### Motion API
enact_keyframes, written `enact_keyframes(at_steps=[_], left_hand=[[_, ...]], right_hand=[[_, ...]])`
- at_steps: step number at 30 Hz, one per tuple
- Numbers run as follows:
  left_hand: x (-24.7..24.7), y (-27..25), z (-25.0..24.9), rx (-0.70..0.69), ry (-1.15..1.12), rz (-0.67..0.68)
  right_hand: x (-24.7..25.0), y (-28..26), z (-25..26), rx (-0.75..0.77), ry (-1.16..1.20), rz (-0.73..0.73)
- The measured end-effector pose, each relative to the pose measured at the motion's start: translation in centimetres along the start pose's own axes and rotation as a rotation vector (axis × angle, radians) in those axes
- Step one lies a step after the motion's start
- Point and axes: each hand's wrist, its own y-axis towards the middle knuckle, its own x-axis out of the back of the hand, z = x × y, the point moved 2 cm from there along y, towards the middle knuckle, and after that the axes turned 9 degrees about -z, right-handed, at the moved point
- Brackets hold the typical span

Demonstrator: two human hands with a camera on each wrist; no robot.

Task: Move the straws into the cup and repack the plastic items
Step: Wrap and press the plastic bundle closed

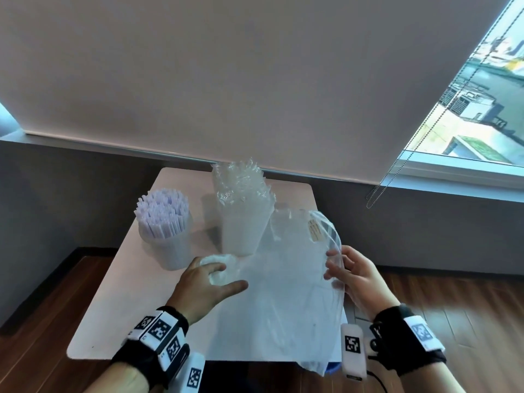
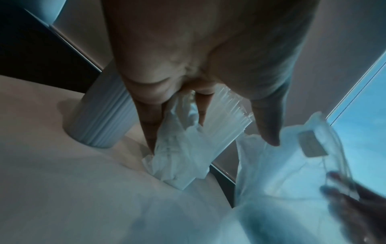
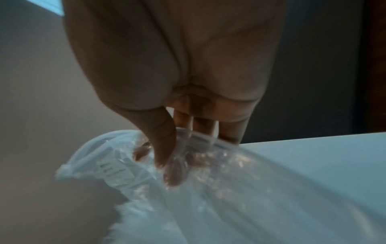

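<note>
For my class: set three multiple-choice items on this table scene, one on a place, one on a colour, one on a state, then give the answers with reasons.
1. Where do the straws stand?
A. in the cup
B. flat on the table
C. on the floor

2. What colour are they?
A. red
B. pale lilac-white
C. black

3. What is the right hand doing?
A. hanging idle
B. pinching the clear plastic bag
C. lifting the cup

Answers: 1 A, upright in the cup, table's left; 2 B, head view shows it; 3 B, thumb and fingers close on the bag's edge.
</note>
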Motion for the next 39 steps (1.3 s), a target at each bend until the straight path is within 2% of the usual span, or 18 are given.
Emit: enact_keyframes(at_steps=[4, 10, 13, 16, 18, 23, 25, 28, 34, 37, 39], left_hand=[[-0.4, -0.6, 0.0, -0.008, -0.05, 0.088], [0.2, -1.0, -1.1, -0.024, -0.086, 0.137], [0.7, -1.1, -2.6, -0.048, -0.165, 0.193], [0.8, -1.2, -3.8, -0.028, -0.365, 0.284], [1.1, -1.2, -4.1, -0.001, -0.472, 0.234], [2.6, -0.4, -4.0, 0.099, -0.685, 0.103], [3.2, -0.2, -4.3, 0.134, -0.804, 0.081], [3.9, 0.0, -4.5, 0.118, -0.853, 0.041], [5.1, 0.0, -5.1, 0.089, -0.903, 0.067], [5.1, 0.0, -5.2, 0.102, -0.997, 0.084], [5.0, -0.1, -5.3, 0.096, -0.998, 0.081]], right_hand=[[-0.8, -1.2, 3.0, 0.069, 0.137, 0.081], [-0.9, -1.8, 5.5, 0.116, 0.265, 0.211], [-1.7, -1.6, 6.2, 0.138, 0.302, 0.187], [-2.8, -1.0, 6.3, 0.2, 0.247, 0.083], [-3.3, -0.6, 6.0, 0.204, 0.205, 0.056], [-4.1, -0.3, 4.9, 0.066, 0.047, 0.17], [-4.3, -0.2, 5.1, 0.074, 0.064, 0.233], [-4.6, -0.1, 5.8, 0.074, 0.102, 0.314], [-4.7, 0.5, 7.5, 0.148, 0.081, 0.177], [-5.0, 0.2, 8.0, 0.193, 0.142, 0.16], [-5.3, 0.0, 8.8, 0.25, 0.087, 0.156]])
